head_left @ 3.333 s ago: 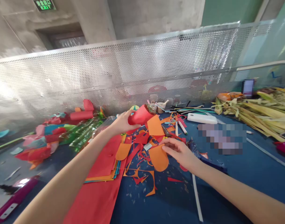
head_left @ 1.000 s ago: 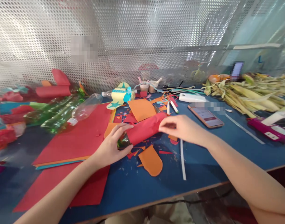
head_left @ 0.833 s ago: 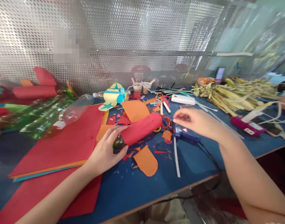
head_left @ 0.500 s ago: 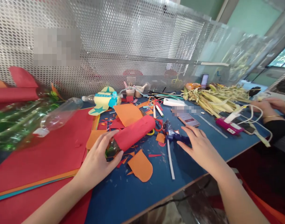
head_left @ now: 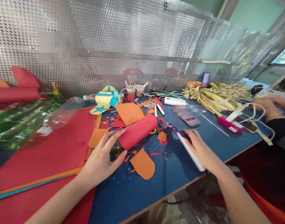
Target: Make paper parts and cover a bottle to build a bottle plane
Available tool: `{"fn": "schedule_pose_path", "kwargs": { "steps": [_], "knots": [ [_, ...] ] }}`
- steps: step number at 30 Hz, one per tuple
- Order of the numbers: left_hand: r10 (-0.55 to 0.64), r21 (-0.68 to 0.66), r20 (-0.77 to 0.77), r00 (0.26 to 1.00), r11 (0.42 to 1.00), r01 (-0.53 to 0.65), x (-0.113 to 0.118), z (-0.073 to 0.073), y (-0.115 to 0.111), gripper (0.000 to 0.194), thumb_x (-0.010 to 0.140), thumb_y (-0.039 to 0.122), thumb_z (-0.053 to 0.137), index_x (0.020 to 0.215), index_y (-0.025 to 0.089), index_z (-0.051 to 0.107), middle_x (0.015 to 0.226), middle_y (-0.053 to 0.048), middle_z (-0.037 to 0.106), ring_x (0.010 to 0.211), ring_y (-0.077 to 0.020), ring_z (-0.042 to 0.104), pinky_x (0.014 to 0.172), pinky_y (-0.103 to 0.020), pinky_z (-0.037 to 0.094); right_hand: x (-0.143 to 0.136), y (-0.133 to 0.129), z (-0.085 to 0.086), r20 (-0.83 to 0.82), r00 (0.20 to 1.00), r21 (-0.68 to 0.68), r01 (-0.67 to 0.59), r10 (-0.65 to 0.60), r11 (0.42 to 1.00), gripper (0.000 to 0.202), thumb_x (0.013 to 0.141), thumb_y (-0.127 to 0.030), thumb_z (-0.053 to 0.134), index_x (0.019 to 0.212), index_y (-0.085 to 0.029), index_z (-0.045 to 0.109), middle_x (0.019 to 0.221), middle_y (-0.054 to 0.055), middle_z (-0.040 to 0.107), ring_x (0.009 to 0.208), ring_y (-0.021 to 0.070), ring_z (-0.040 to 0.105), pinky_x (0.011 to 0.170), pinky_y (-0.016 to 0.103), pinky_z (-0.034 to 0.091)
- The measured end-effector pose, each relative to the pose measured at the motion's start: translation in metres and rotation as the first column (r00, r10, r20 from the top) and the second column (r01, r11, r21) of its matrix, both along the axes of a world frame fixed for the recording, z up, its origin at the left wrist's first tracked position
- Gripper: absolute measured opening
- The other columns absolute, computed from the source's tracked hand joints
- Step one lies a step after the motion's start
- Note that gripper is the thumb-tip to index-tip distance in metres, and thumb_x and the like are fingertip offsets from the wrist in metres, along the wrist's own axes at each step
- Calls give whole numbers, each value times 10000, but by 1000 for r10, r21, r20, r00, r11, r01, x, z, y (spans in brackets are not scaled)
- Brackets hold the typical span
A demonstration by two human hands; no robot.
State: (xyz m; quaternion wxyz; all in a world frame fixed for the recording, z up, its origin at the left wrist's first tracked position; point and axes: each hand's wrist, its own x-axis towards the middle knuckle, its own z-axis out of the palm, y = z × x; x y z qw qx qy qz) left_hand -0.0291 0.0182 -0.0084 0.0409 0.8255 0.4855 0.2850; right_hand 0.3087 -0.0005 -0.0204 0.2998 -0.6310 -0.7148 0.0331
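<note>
My left hand (head_left: pixel 101 157) curls round the uncovered green end of a plastic bottle (head_left: pixel 139 132) wrapped in red sheet, which lies on its side on the table. In my right hand (head_left: pixel 199 144) is a dark blue glue gun (head_left: pixel 176 129), its nozzle pointing up and left. A long white glue stick (head_left: pixel 191 152) sticks out of its back toward me. Below the bottle lies an orange rounded cutout (head_left: pixel 143 165). A larger orange piece (head_left: pixel 129 113) rests behind the bottle. Red-handled scissors (head_left: pixel 160 123) show partly beyond the bottle's far end.
Red sheets (head_left: pixel 51 155) are stacked at left, under a clear bottle (head_left: pixel 63 115) and near green bottles (head_left: pixel 23 127). Behind stand a yellow decorated bottle (head_left: pixel 105 101) and small cups (head_left: pixel 140 90). A phone (head_left: pixel 191 120), power bank (head_left: pixel 231 124), corn husks (head_left: pixel 214 96) and another person's hands (head_left: pixel 270 107) are at right.
My right hand has closed on the glue gun and raised it from the table. The glue stick has swung right with it. My left hand stays on the bottle.
</note>
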Motion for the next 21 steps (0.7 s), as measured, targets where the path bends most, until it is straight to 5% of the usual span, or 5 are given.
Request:
{"fn": "schedule_pose_path", "kwargs": {
  "steps": [5, 9, 11, 14, 21],
  "knots": [
    [45, -26, 8, 999, 999, -45, 0, -4, 2, 558, 862, 451, 535, 1374, 319, 356, 1311, -70, 511, 1155, -273, 572, 943, -398, 502, -4, -34, 10, -317, 943, -87, 81, -105, 993, 250, 928, -433, 373, 945, -242, 533, 725, 20, 619, 655, 197, 619, 670, 319, 547],
    [31, -62, 36, 999, 998, -29, 0, -4, 2, 547, 863, 451, 541, 1366, 332, 363, 1313, -57, 527, 1175, -263, 562, 962, -395, 488, -23, -62, -6, -561, 822, -150, 19, -101, 989, 244, 872, -463, 529, 948, -236, 576, 813, 33, 660, 760, 207, 649, 690, 290, 555],
    [35, -76, 50, 998, 997, -31, 0, -3, 2, 551, 858, 440, 555, 1364, 326, 368, 1305, -55, 534, 1174, -259, 562, 970, -396, 482, -41, -72, -11, -554, 832, -202, -120, -12, 972, 234, 846, -447, 582, 914, -223, 587, 791, 34, 653, 714, 202, 641, 623, 277, 548],
    [29, -105, 72, 997, 994, -21, 1, -2, 2, 574, 854, 441, 567, 1376, 328, 359, 1309, -48, 539, 1182, -253, 556, 990, -395, 466, -71, -79, -7, -528, 818, -71, -309, 228, 948, 162, 860, -373, 580, 945, -235, 576, 930, 42, 624, 809, 191, 626, 721, 271, 525],
    [-33, -169, 155, 987, 984, 59, 0, -1, 1, 614, 852, 503, 547, 1403, 333, 337, 1356, -46, 520, 1227, -249, 523, 1027, -384, 431, -99, -78, 0, -476, 785, -68, -481, 395, 874, 146, 862, -157, 560, 966, -243, 505, 938, 19, 504, 796, 147, 562, 718, 215, 482]
  ]
}}
